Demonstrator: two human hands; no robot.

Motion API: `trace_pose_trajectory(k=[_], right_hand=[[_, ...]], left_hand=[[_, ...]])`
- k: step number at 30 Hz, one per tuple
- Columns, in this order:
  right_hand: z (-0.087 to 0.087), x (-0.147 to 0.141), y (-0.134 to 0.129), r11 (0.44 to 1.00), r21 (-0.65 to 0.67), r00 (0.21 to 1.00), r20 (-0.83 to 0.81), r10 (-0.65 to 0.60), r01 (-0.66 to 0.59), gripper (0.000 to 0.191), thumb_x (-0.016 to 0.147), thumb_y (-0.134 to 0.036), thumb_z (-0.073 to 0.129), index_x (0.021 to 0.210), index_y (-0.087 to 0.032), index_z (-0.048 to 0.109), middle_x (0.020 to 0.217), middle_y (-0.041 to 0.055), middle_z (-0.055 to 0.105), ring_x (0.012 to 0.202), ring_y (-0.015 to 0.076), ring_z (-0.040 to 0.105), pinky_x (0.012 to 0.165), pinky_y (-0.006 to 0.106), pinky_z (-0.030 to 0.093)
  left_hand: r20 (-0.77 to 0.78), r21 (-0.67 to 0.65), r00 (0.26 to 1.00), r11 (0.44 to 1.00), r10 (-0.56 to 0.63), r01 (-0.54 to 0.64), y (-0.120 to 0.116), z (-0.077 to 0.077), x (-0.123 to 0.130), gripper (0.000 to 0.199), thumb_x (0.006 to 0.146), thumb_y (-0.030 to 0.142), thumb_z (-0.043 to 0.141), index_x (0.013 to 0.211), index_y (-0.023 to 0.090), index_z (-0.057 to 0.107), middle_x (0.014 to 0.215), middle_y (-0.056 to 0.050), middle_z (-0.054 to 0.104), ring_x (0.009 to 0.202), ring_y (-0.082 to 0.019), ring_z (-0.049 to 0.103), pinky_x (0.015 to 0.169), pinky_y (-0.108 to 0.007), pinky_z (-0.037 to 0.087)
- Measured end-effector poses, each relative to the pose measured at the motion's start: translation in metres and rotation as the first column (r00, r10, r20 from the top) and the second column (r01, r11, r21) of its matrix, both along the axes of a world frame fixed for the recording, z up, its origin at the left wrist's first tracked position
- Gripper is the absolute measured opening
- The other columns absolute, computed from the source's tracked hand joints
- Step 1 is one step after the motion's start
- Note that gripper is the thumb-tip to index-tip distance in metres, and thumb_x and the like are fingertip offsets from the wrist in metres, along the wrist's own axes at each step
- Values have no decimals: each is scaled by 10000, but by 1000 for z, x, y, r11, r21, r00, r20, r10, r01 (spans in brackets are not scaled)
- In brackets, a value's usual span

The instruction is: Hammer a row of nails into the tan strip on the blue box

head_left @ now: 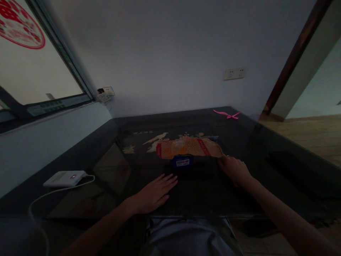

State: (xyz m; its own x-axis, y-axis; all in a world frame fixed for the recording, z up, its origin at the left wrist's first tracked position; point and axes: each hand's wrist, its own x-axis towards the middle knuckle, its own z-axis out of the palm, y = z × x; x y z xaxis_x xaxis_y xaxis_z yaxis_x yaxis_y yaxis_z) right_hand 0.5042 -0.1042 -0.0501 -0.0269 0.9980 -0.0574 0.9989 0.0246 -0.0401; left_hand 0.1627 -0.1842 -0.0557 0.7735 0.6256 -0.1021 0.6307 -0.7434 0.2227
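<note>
An orange-tan patterned packet with red bands (190,147) lies across the middle of the dark table (197,199). Its right end is pinched in my right hand (234,170), whose fingers are closed on it. A blue object with a white label (182,161) sits just below and partly under the packet. My left hand (156,193) rests palm down on the table near the front edge, fingers spread, to the left of the blue object and holding nothing.
A white device (65,179) with a white cable lies at the left. A pink ribbon (227,114) is near the back right edge. Wall sockets (234,74) are above the table, and a dark flat object (301,170) lies at the right.
</note>
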Motion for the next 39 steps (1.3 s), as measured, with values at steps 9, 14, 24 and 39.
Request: trace_pose_trajectory(k=[9,14,24,39], right_hand=[[3,-2,-2,1000,-2,1000,19,-3,3,377,909,-318,337,1215,-188,516,989,134,671,837,281,657,664,358,467],[5,-1,-2,1000,-15,1000,18,14,-13,391,915,-329,325,1235,-186,498,992,136,670,848,281,655,670,353,468],[1,2,0,1000,2,1000,-3,7,-7,409,906,-360,324,1243,-193,486,984,140,672,839,297,655,654,365,466],[4,4,0,1000,-2,999,-54,9,-9,405,889,-405,375,1227,-203,469,982,127,677,848,304,652,639,355,449]], left_hand=[[71,-21,957,959,-282,284,30,8,75,581,903,268,325,1441,182,124,1498,-48,160,1380,-173,111,1139,-381,95],[120,-3,950,957,-289,291,36,6,88,560,902,269,335,1429,161,178,1495,-68,181,1378,-178,129,1134,-396,94],[463,-34,884,996,-62,88,39,14,66,327,913,207,362,1196,206,524,1206,-76,559,1116,-146,508,964,-294,398],[81,200,995,979,-56,39,55,13,36,142,851,195,495,957,209,588,1005,-9,620,833,-113,602,713,-207,442]])
